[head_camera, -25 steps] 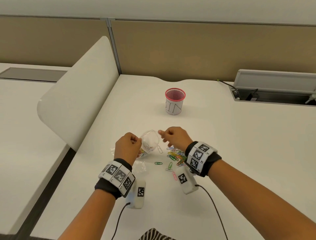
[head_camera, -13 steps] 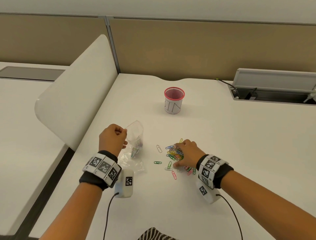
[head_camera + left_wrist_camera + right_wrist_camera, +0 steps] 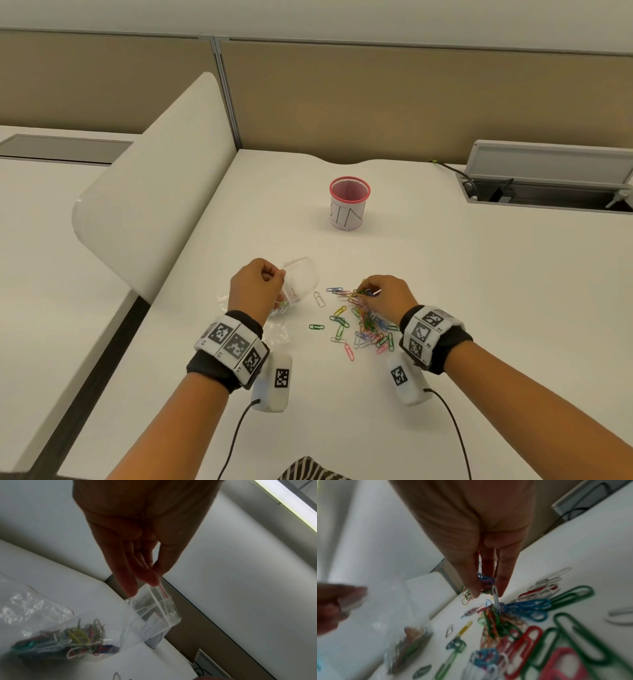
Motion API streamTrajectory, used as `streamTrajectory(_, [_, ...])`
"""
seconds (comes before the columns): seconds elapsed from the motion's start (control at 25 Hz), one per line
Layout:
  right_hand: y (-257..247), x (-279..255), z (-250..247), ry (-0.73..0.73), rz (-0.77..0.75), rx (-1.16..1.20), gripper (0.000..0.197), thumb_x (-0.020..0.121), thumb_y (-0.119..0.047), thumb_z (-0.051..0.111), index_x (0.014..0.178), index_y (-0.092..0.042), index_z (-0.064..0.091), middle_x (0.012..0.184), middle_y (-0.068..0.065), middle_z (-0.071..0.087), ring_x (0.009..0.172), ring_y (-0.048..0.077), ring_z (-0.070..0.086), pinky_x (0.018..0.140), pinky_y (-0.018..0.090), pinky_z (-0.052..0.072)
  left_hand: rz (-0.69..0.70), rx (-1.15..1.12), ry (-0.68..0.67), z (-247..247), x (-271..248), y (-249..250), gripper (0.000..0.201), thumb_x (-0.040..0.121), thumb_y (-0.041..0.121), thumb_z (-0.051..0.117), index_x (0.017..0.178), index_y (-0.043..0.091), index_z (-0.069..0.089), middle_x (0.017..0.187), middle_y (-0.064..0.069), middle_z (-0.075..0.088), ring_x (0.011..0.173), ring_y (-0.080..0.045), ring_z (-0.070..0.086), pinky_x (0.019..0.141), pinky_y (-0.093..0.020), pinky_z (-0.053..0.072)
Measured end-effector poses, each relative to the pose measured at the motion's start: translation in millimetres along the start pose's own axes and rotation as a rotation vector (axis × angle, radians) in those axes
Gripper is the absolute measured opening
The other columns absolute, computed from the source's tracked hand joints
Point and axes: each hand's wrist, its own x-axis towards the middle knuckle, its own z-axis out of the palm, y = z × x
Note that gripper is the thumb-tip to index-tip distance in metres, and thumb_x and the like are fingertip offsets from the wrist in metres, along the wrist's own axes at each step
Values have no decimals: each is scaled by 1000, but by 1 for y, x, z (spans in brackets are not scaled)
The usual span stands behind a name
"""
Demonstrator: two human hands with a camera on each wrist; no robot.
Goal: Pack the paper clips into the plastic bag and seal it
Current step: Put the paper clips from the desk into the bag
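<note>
At nine o'clock of the loose paper clips (image 3: 368,329) on the counter (image 3: 479,291), the left hand (image 3: 255,286) pinches the plastic bag (image 3: 301,279) by its rim, mouth gaping, probably so the right hand (image 3: 387,294), fingers closed on a bunch of clips, can drop it in.

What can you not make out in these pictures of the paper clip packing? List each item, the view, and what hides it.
- Clip count in the plastic bag: left wrist view, blurred; head view, the left hand covers it.
- Number of paper clips pinched by the right hand: both views, fingers cover them.
- Contents of the pink cup: head view, wall hides inside.
</note>
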Motion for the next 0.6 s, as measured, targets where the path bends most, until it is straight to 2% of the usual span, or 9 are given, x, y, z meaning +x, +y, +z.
streamTrajectory(0.08, [-2,-2,-6,21,36,112,17,79,-10,69,95,-8,71,90,8,65,77,19,57,80,34,54,-6,2,-21,5,-2,0,9,87,12,55,82,5,56,63,-2,56,49,-14,59,45,-19,53])
streamTrajectory(0.16, [-8,-4,-12,14,40,157,17,79,-10,69,96,-7,70,87,6,62,70,22,58,77,37,57,-13,4,-35,9,-2,0,9,87,13,56,81,6,56,63,-3,56,48,-13,59,40,-14,50])
streamTrajectory(0.32, [-29,-6,-23,22,-13,208,17,79,-10,69,97,-9,70,85,5,62,70,20,57,76,32,56,-25,16,-47,15,-2,1,11,87,14,55,78,7,56,60,-3,57,46,-12,58,42,-16,51])
streamTrajectory(0.44, [-52,-7,-25,6,-60,257,17,78,-11,70,96,-11,71,84,3,63,69,14,57,74,29,55,-36,12,-42,18,-1,3,11,87,14,55,79,6,56,61,-5,58,46,-12,58,40,-15,50])
streamTrajectory(0.52, [-68,-8,-20,-8,-125,206,17,79,-13,70,95,-12,71,83,-1,63,70,8,54,70,21,48,-43,6,-47,19,0,5,11,87,14,55,80,6,56,64,-4,57,47,-12,59,38,-13,49])
streamTrajectory(0.6, [-83,-10,-12,-32,-190,119,16,79,-14,69,95,-13,71,82,-2,62,75,10,54,69,20,45,-42,11,-53,19,0,7,11,87,15,56,82,6,56,65,-3,57,48,-12,59,37,-12,48])
